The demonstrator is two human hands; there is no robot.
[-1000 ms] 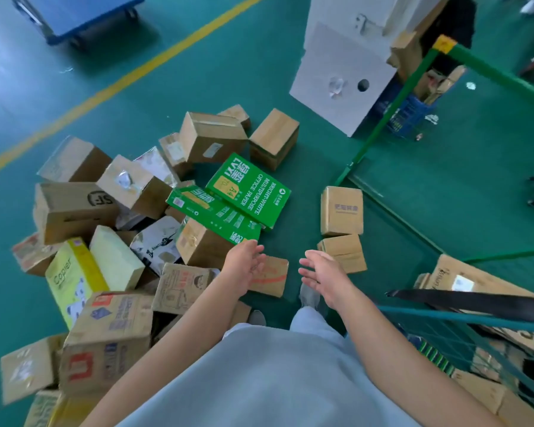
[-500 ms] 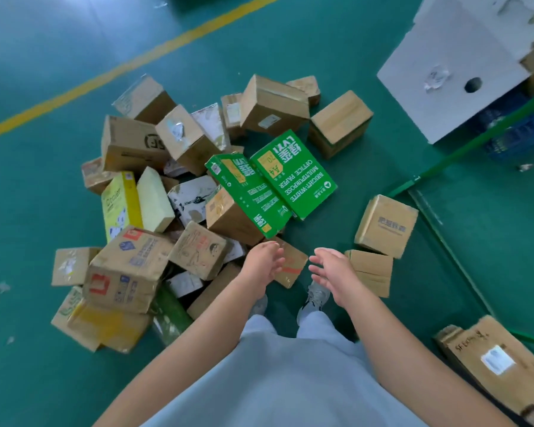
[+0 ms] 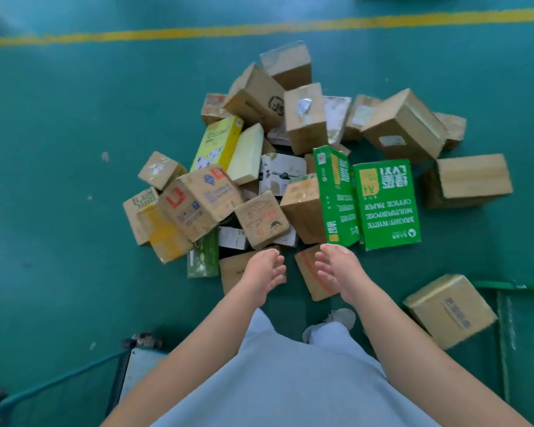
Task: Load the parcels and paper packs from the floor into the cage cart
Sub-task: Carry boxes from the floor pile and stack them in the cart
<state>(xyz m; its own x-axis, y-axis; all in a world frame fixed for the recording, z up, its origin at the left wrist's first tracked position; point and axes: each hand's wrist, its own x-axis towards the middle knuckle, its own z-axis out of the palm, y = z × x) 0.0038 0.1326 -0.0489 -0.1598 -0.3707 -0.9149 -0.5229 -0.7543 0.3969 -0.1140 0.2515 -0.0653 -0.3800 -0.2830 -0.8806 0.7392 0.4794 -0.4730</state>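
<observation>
A heap of cardboard parcels point(image 3: 304, 117) and paper packs lies on the green floor ahead of me. Two green A4 paper packs point(image 3: 386, 204) lie at its right side, and a yellow paper pack point(image 3: 218, 143) sits left of the middle. My left hand point(image 3: 265, 271) and my right hand point(image 3: 339, 268) hover side by side above the near edge of the heap, fingers relaxed and holding nothing. Under them lie a flat brown box point(image 3: 238, 272) and a box with a red stripe point(image 3: 312, 277).
A yellow line point(image 3: 259, 29) crosses the floor beyond the heap. One brown parcel point(image 3: 450, 309) sits apart at the right, next to a green cart frame point(image 3: 503, 334). Another green frame with a wheel point(image 3: 141, 342) shows at the lower left. My shoe point(image 3: 336, 318) stands just below my hands.
My view has swung left, so the heap now lies straight ahead and the cage cart has left the right side. Both hands stay empty, held out in front.
</observation>
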